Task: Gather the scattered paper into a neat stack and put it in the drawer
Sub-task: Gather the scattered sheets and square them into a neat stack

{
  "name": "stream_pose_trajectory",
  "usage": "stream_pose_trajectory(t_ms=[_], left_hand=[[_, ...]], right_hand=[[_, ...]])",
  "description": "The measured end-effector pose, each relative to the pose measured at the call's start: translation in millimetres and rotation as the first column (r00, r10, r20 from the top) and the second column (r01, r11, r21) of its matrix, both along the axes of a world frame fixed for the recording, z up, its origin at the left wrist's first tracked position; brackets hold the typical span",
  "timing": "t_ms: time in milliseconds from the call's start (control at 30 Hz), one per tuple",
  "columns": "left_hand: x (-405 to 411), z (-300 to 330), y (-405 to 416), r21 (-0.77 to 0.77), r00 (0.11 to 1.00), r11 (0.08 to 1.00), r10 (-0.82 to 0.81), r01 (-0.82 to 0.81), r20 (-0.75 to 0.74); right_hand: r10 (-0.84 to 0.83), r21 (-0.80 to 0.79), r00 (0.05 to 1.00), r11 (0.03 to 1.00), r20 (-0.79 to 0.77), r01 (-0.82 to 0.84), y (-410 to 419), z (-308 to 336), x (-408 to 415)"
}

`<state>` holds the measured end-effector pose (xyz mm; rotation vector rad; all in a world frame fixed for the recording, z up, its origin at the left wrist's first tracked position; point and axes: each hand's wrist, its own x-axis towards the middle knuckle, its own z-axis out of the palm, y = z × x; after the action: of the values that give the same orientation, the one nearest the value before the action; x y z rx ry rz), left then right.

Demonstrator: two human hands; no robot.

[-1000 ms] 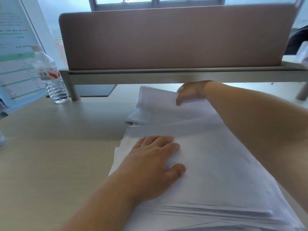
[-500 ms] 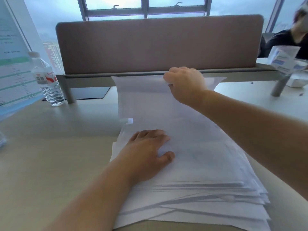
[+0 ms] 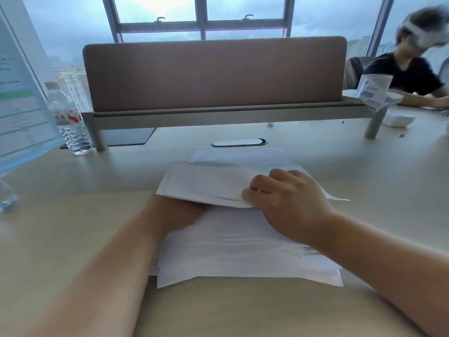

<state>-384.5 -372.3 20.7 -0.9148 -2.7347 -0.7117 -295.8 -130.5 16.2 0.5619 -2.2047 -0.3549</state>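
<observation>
The right hand (image 3: 289,205) pinches loose sheets (image 3: 206,188) that should land square on the stack (image 3: 243,251); the left hand (image 3: 175,212)'s grip is hidden.

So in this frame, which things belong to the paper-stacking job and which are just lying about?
Job:
- paper stack
- sheet, pinched by the right hand and laid over the left hand

Lying about:
- water bottle
- printed sheet at far left
- desk divider
- cable grommet
- another person beyond, with papers

No drawer is in view.
</observation>
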Motion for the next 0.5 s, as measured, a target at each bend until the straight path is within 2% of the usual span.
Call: stream_pose_trajectory(t_ms=[67, 100, 167, 233, 333, 400, 433, 467, 500], left_hand=[[-6, -2, -13, -0.009, 0.980, 0.989, 0.145, -0.145, 0.135], [-12, -3, -19, -0.040, 0.954, 0.973, 0.229, -0.225, 0.192], [-28, -12, -28, -0.117, 0.924, 0.938, 0.343, -0.327, 0.168], [-39, -10, -29, -0.125, 0.881, 0.886, 0.460, -0.447, 0.113], [-48, -4, -30, 0.258, 0.839, 0.799, 0.506, -0.543, 0.201], [-49, 3, -30, 0.490, 0.829, 0.673, 0.500, -0.554, 0.250], [-45, 7, -26, 0.538, 0.837, 0.649, 0.490, -0.537, 0.244], [-36, 14, -20, 0.534, 0.860, 0.681, 0.464, -0.501, 0.215], [-28, 16, -13, 0.486, 0.892, 0.751, 0.414, -0.447, 0.181]], right_hand=[[0.025, 0.009, 1.000, 1.000, -0.011, -0.025, -3, -1, 16], [0.030, 0.017, 0.999, 0.999, 0.033, -0.031, -6, -2, 23], [0.011, 0.072, 0.979, 0.997, 0.205, -0.026, -11, -6, 33], [-0.064, 0.071, 0.889, 0.997, 0.453, 0.036, -16, -5, 38], [-0.038, -0.098, 0.639, 0.979, 0.768, 0.177, -13, 14, 38], [-0.004, -0.112, 0.548, 0.977, 0.837, 0.179, -7, 25, 33], [-0.004, -0.101, 0.505, 0.978, 0.863, 0.181, -3, 29, 28], [-0.009, -0.080, 0.445, 0.980, 0.896, 0.180, -1, 34, 23], [-0.004, -0.068, 0.379, 0.982, 0.926, 0.176, 0, 40, 15]])
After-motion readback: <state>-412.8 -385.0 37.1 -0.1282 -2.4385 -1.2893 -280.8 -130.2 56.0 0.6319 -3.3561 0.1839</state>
